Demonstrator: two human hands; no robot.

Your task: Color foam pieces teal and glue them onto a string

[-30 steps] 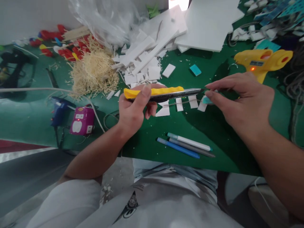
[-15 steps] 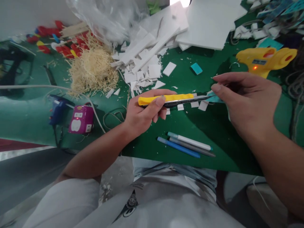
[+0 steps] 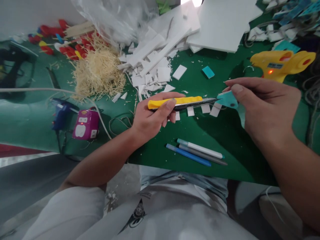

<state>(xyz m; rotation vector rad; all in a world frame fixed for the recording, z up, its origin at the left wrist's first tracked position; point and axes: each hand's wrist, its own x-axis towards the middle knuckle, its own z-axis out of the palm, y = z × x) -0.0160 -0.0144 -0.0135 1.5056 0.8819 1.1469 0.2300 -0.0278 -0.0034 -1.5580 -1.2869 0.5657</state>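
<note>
My left hand is closed around a yellow and black utility knife, its blade pointing right. The blade tip meets the left end of a small teal piece with a dark spot on it. Thumb and fingers of my right hand pinch that piece from the right; its material I cannot make out. Below the blade, several small white foam pieces lie in a row on the green table, partly hidden by the knife and left hand.
Three pens lie near the front edge. A yellow glue gun with a lit red light is beyond my right hand. White foam scraps, straw-like shreds, a magenta power adapter and a blue glue gun sit leftward.
The teal piece has turned so that more of its flat face shows. My right thumb has shifted slightly right, and the blade tip is a little farther left on the piece.
</note>
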